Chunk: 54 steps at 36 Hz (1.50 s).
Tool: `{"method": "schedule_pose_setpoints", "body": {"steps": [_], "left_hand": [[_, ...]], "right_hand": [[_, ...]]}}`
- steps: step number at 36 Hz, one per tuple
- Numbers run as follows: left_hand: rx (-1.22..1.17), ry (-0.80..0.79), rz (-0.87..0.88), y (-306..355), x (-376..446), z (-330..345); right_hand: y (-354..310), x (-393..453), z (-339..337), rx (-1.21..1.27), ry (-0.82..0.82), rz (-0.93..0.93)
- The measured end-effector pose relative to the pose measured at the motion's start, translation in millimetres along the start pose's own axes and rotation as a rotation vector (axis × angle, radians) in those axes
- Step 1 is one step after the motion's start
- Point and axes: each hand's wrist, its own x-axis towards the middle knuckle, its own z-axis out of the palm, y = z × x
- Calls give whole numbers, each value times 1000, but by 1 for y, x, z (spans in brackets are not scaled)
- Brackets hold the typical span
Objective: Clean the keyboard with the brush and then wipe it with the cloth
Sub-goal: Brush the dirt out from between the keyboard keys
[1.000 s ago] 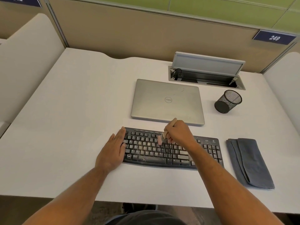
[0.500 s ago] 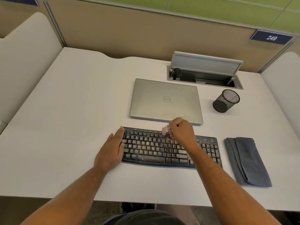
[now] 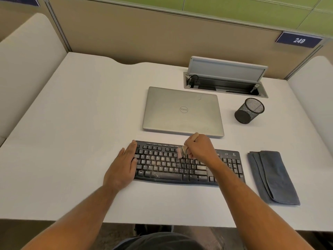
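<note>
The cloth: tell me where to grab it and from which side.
Pinch the cloth at its near right corner, coming from above on the right. It lies folded flat on the desk, right of the keyboard, so a free corner probably lifts easiest, and that side is clear of the keyboard.

"249" – blue plate (image 3: 298,40)
</note>
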Motion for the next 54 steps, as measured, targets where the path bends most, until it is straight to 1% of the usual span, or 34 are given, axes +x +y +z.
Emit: {"method": "schedule_pose_setpoints", "body": {"steps": [2,5,7,12,15,18,23,30,33,35,37,40,42,46,54], "left_hand": [[-2,4,1,0,0,0],[4,3,4,-1,0,1],[6,-1,6,-2,0,1],[10,7,-10,-3,0,2],[8,5,-11,-3,1,2],[5,4,-4,-3,1,3],[18,2,7,-3,2,3],[-2,6,-6,-4,1,2],[-14,-1,-25,-5,1,2],[-8,-2,-20,-5,0,2],[3,1,-6,-4,1,2],[4,6,1,-4,1,3],[-4,6,-10,-3,1,3],[4,7,-9,-3,0,2],[-15,14,-33,-1,-1,1]], "right_hand": [[-1,1,-2,20,9,-6],[-3,-2,-5,65,84,-31],[-2,-4,-3,48,78,-39],[-5,1,-4,-116,-43,-43],[-15,4,-9,-114,-89,-120],[-26,7,-7,-51,-192,-184],[-37,12,4,-147,-293,-233],[-20,22,-25,-326,-269,-174],[-8,23,-39,-389,-236,-126],[-8,22,-42,-422,-198,-135],[-14,17,-39,-343,-195,-164],[-29,5,-27,-167,-247,-216],[-35,-1,-16,-140,-297,-245],[-39,-4,2,-260,-344,-309],[-10,8,-25,-440,-271,-207]]}}
